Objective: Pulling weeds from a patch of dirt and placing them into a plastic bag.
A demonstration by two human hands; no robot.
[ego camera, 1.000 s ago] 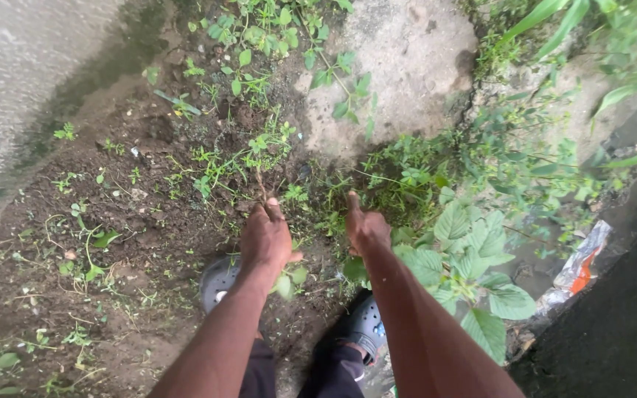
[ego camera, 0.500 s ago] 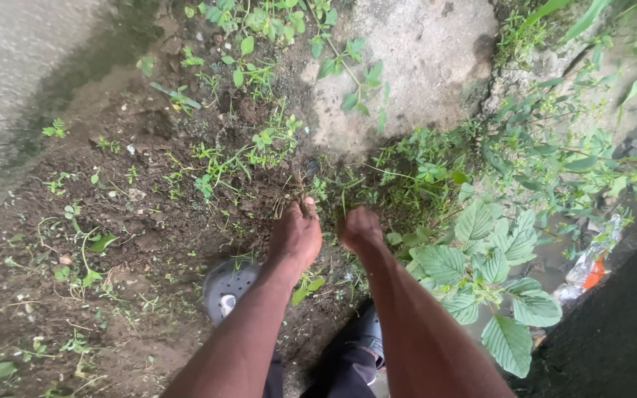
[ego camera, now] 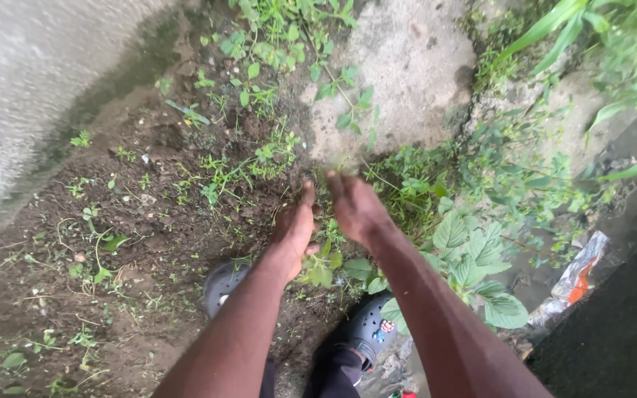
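I lean over a patch of dark soil with small green weeds. My left hand and my right hand are side by side, backs up, fingers curled down around a small blurred weed tuft at the foot of a pale flat stone. The thumbs nearly touch. The fingertips are hidden under the hands. Low weeds grow just left of my left hand.
My two dark clogs stand below the hands. A broad-leaved plant grows to the right, with a crumpled wrapper and a dark surface beyond it. A grey concrete slab borders the soil on the left.
Both hands have moved up and closer together toward the stone, from apart among the weeds to side by side around one tuft. The view has shifted slightly.
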